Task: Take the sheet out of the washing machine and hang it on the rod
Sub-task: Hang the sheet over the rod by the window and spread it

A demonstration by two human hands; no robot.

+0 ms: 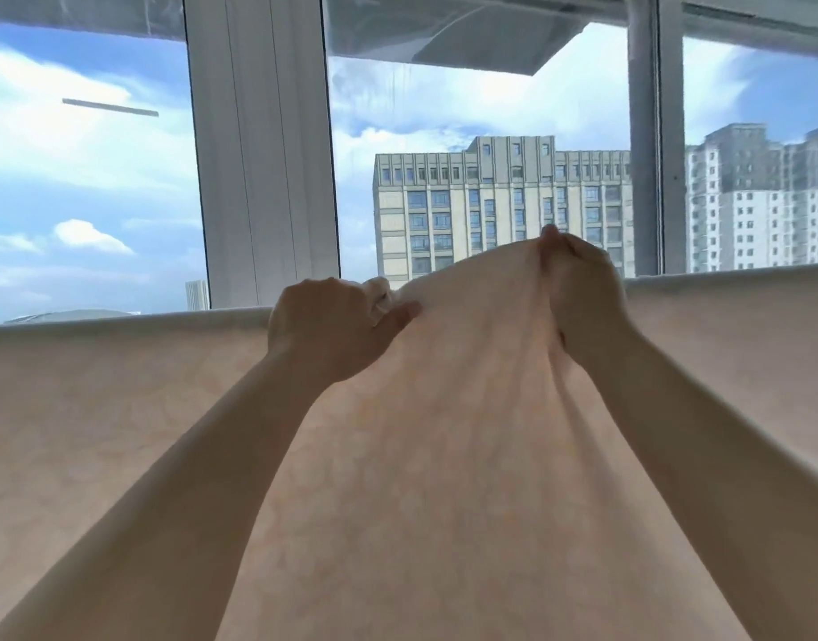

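Because the right hand and left hand both pinch only a small bunch of the sheet in curled fingers, lifted above the fold line where it drapes, a slip or uneven tug could drag it sideways off its hidden rod.

Pale peach sheet — faint floral pattern (barely visible) — white window frame.
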